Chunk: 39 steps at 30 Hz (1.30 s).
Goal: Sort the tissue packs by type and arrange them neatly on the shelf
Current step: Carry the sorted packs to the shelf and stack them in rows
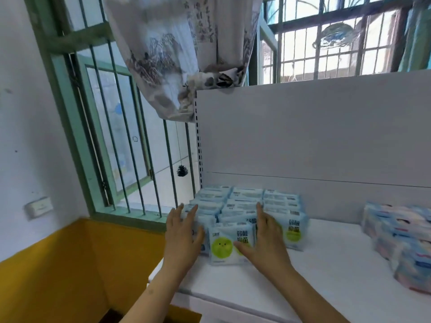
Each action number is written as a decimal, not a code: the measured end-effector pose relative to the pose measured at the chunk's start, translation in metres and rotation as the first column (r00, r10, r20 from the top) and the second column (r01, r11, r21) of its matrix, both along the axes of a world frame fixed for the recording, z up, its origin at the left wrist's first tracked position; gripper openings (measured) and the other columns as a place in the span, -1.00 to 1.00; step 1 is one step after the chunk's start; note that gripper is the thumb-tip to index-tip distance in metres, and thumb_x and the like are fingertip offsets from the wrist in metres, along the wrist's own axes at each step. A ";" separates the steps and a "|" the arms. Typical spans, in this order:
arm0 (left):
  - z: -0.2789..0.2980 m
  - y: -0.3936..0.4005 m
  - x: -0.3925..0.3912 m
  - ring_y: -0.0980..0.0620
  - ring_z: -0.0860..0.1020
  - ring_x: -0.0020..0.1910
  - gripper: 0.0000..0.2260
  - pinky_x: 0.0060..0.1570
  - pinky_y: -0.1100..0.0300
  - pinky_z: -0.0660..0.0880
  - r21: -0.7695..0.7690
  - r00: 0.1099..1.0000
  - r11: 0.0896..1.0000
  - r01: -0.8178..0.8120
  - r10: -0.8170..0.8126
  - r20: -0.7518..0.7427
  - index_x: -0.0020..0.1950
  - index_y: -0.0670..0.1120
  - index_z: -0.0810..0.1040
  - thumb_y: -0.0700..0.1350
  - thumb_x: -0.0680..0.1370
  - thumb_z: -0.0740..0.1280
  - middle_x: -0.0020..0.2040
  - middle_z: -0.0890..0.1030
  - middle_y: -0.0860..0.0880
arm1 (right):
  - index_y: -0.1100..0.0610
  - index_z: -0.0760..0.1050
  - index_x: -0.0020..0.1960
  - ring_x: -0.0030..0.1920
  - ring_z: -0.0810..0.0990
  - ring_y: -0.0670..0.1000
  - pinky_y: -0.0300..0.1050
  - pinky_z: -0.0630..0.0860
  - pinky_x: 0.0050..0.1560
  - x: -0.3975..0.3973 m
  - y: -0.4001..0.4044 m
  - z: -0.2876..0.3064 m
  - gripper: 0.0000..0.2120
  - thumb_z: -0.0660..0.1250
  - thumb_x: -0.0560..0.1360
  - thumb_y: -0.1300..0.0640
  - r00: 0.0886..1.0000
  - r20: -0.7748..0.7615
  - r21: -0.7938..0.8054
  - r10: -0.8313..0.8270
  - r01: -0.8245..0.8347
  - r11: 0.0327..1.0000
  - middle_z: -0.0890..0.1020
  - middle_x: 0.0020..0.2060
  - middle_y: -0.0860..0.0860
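Several light-blue tissue packs with a green round face stand in three rows at the left end of the white shelf. My left hand lies flat with straight fingers against the left row. My right hand rests with straight fingers between the middle and right rows, its thumb across the front middle pack. A second group of blue and pink tissue packs is stacked at the right end of the shelf, partly cut off by the frame edge.
The shelf's white back panel rises behind the packs. A barred window with a tied curtain stands to the left, and a yellow and white wall. A cardboard box sits below the shelf.
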<state>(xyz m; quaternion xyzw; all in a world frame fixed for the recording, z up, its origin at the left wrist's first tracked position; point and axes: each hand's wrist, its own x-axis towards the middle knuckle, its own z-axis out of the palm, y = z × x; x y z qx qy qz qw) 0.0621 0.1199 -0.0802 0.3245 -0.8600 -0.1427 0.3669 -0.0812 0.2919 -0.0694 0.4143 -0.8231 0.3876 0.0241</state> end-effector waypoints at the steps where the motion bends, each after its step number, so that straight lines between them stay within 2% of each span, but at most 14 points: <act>1: -0.004 -0.008 -0.006 -0.10 -0.07 0.59 -0.46 0.52 -0.06 0.01 -0.030 0.999 0.999 -0.015 0.016 0.035 0.57 0.18 0.14 0.23 0.61 0.10 0.61 0.03 -0.02 | -0.11 -0.34 0.56 0.53 0.02 0.08 0.01 0.11 0.50 -0.002 -0.002 -0.001 0.08 0.36 0.39 -0.37 0.996 -0.092 0.014 -0.016 0.017 1.000 0.00 0.55 0.04; 3: -0.012 -0.016 -0.015 -0.08 -0.14 0.59 -0.45 0.53 -0.09 -0.05 0.002 0.999 1.000 -0.006 0.006 0.045 0.59 0.22 0.06 0.27 0.61 0.06 0.61 -0.06 0.05 | -0.23 -0.33 0.53 0.54 -0.11 0.08 0.04 0.04 0.51 -0.005 -0.003 -0.005 0.03 0.33 0.38 -0.40 0.985 -0.172 0.036 0.009 -0.003 0.999 -0.16 0.56 0.00; 5: -0.020 -0.018 -0.020 -0.04 -0.07 0.58 -0.50 0.54 -0.13 0.09 0.062 0.998 0.997 0.048 -0.045 -0.036 0.57 0.24 0.10 0.22 0.63 0.11 0.59 -0.04 0.11 | -0.26 -0.19 0.55 0.53 -0.17 0.08 0.08 0.03 0.52 -0.007 -0.006 -0.011 0.01 0.34 0.33 -0.44 0.974 -0.221 0.052 0.053 -0.042 0.998 -0.23 0.56 -0.05; 8: -0.022 -0.021 -0.021 -0.02 0.07 0.54 -0.56 0.46 -0.04 0.22 0.070 0.993 0.996 0.063 -0.056 -0.100 0.51 0.24 0.22 0.20 0.62 0.15 0.56 0.05 0.13 | -0.20 0.16 0.51 0.52 -0.05 0.10 0.09 0.13 0.50 -0.010 -0.011 -0.015 -0.12 0.36 0.30 -0.44 0.964 -0.264 0.056 0.026 -0.012 0.998 0.00 0.56 -0.02; 11: -0.023 -0.024 -0.021 0.01 0.14 0.49 -0.58 0.40 0.04 0.22 0.075 0.989 0.994 0.075 -0.065 -0.133 0.47 0.24 0.29 0.19 0.61 0.17 0.52 0.12 0.14 | -0.10 0.35 0.42 0.44 0.20 0.12 0.11 0.37 0.39 -0.016 -0.012 -0.020 -0.18 0.40 0.27 -0.42 0.953 -0.291 -0.029 -0.078 0.073 0.997 0.29 0.44 0.02; 13: -0.022 -0.022 -0.022 0.03 0.16 0.48 -0.58 0.42 0.00 0.25 0.088 0.985 0.992 0.094 -0.080 -0.153 0.46 0.23 0.30 0.21 0.59 0.17 0.51 0.14 0.14 | -0.04 0.29 0.47 0.46 0.19 0.14 0.12 0.40 0.37 -0.017 -0.013 -0.023 -0.14 0.39 0.29 -0.41 0.953 -0.278 -0.043 -0.117 0.110 0.993 0.26 0.46 0.04; 17: -0.018 -0.020 -0.018 0.07 0.08 0.51 -0.29 0.45 0.02 0.19 0.125 0.977 0.981 0.148 -0.125 -0.175 0.48 0.21 0.28 0.52 0.41 0.06 0.51 0.11 0.15 | -0.06 -0.18 0.59 0.58 -0.16 0.08 -0.03 0.21 0.48 -0.006 -0.019 -0.023 0.00 0.39 0.42 -0.28 0.985 -0.160 -0.033 -0.062 0.058 0.998 -0.24 0.56 -0.03; 21: -0.018 -0.015 -0.021 0.04 -0.03 0.54 -0.12 0.46 -0.01 0.11 0.027 0.986 0.987 0.157 -0.155 -0.064 0.55 0.22 0.16 0.55 0.30 0.21 0.54 -0.01 0.13 | -0.13 -0.34 0.56 0.57 -0.26 -0.03 -0.16 0.10 0.49 0.001 -0.024 -0.017 0.04 0.44 0.47 -0.08 0.998 -0.060 -0.083 0.028 -0.033 0.996 -0.44 0.50 -0.13; 26: -0.021 -0.017 -0.022 -0.04 0.01 0.54 -0.12 0.46 -0.09 0.21 0.034 0.989 0.989 0.145 -0.144 -0.047 0.52 0.22 0.19 0.48 0.29 0.37 0.54 0.02 0.10 | -0.03 -0.12 0.60 0.57 -0.21 -0.02 -0.15 -0.01 0.50 -0.002 -0.030 -0.011 -0.06 0.38 0.46 -0.23 0.998 -0.057 0.018 0.037 -0.036 0.999 -0.30 0.56 -0.06; 30: -0.019 -0.017 -0.021 -0.07 0.06 0.52 -0.17 0.46 -0.14 0.26 0.037 0.987 0.988 0.148 -0.146 -0.065 0.47 0.18 0.28 0.35 0.28 0.49 0.52 0.08 0.09 | 0.04 0.31 0.49 0.48 0.26 0.17 0.10 0.30 0.40 -0.001 -0.031 -0.015 -0.17 0.42 0.35 -0.32 0.937 -0.331 0.070 -0.110 0.140 0.988 0.30 0.49 0.09; 32: -0.017 -0.017 -0.018 -0.07 0.07 0.51 -0.16 0.45 -0.19 0.27 0.090 0.983 0.981 0.173 -0.166 -0.081 0.46 0.17 0.32 0.35 0.25 0.51 0.50 0.10 0.11 | 0.05 0.44 0.41 0.39 0.39 0.20 0.18 0.36 0.36 0.000 -0.032 -0.013 -0.18 0.45 0.28 -0.36 0.899 -0.413 0.100 -0.147 0.205 0.974 0.46 0.38 0.11; 34: -0.015 -0.017 -0.014 -0.09 0.03 0.53 -0.12 0.49 -0.23 0.18 0.080 0.988 0.985 0.150 -0.147 -0.045 0.49 0.19 0.29 0.51 0.24 0.36 0.52 0.09 0.10 | 0.04 0.32 0.49 0.49 0.24 0.21 0.24 0.08 0.51 0.000 -0.030 -0.005 -0.11 0.33 0.33 -0.45 0.887 -0.441 0.174 -0.132 0.229 0.958 0.34 0.48 0.12; 36: -0.011 -0.016 -0.009 -0.09 -0.08 0.57 -0.12 0.53 -0.22 0.00 -0.008 0.996 0.996 0.088 -0.088 -0.020 0.54 0.19 0.20 0.57 0.30 0.15 0.58 0.04 0.05 | 0.02 0.05 0.59 0.58 -0.08 0.14 0.18 -0.27 0.53 -0.001 -0.024 0.005 0.00 0.07 0.35 -0.56 0.916 -0.388 0.238 -0.098 0.203 0.950 0.04 0.59 0.08; 39: 0.002 0.001 -0.004 0.07 -0.08 0.57 -0.29 0.47 -0.22 0.24 0.013 0.968 0.986 0.167 -0.162 -0.194 0.57 0.16 0.10 0.42 0.50 0.16 0.59 0.00 0.09 | 0.01 -0.09 0.61 0.58 -0.16 0.04 0.06 -0.27 0.54 0.001 -0.006 0.026 -0.08 0.02 0.44 -0.49 0.957 -0.262 0.116 -0.128 0.163 0.980 -0.08 0.60 0.01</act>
